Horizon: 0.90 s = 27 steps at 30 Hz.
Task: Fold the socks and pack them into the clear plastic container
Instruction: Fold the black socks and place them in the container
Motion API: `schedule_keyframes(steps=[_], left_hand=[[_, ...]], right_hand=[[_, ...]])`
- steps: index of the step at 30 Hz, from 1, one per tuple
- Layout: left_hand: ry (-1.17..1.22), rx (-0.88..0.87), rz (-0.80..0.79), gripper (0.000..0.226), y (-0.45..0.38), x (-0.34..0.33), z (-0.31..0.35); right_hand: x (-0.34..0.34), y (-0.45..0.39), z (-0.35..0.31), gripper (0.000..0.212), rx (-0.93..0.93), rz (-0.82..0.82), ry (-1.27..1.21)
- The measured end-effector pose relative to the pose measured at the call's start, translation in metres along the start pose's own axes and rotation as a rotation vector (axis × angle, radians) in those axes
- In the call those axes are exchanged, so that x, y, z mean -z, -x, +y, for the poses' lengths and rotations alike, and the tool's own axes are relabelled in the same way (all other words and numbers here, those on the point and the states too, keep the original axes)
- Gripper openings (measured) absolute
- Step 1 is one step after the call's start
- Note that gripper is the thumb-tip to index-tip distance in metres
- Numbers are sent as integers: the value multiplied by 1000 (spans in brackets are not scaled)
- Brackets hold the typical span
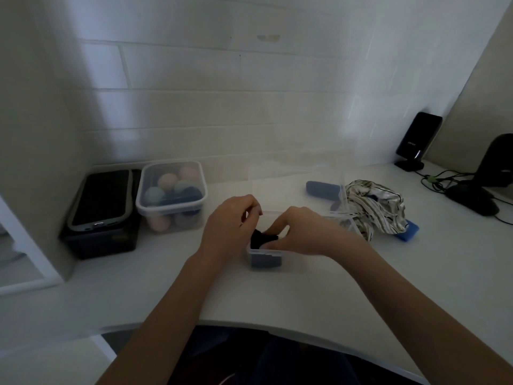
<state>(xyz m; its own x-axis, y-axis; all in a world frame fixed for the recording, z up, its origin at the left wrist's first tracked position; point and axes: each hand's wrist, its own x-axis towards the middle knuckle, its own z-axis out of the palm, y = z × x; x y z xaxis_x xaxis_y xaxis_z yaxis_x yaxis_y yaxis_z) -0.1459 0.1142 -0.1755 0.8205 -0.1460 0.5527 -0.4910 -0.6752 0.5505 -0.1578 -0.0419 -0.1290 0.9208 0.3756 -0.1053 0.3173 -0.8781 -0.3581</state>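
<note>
Right now a dark folded sock (262, 237) sits partly inside the small clear plastic container (265, 259) at the middle of the white desk (319, 295). Both hands work at its rim: the left hand (231, 220) curls its fingers and seems to pinch the sock's far edge, while the right hand (301, 232) presses fingertips down on it. To seat it well, I judge, push evenly so the fold holds. Loose striped fabric (374, 209) lies to the right, a lidded box of pastel rolled socks (172, 190) to the left
</note>
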Motion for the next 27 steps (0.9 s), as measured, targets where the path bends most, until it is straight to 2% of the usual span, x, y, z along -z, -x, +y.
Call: schedule_keyframes(steps=[2, 5, 10, 19, 23, 27], left_hand=[[-2, -2, -12, 18, 0, -1, 0], [11, -2, -8, 21, -1, -2, 0], [21, -32, 5, 20, -2, -6, 0], [-7, -25, 103, 32, 0, -3, 0], [-8, -26, 120, 29, 2, -2, 1], [62, 1, 165, 12, 3, -1, 2]], right_hand=[[2, -2, -1, 37, -2, -37, 37], [3, -7, -6, 31, -6, -71, 48], [-5, -14, -16, 26, 1, -30, 60], [-8, -16, -21, 38, -81, -33, 297], [2, -9, -15, 41, -37, -57, 129], [24, 1, 2, 29, 26, 120, -199]])
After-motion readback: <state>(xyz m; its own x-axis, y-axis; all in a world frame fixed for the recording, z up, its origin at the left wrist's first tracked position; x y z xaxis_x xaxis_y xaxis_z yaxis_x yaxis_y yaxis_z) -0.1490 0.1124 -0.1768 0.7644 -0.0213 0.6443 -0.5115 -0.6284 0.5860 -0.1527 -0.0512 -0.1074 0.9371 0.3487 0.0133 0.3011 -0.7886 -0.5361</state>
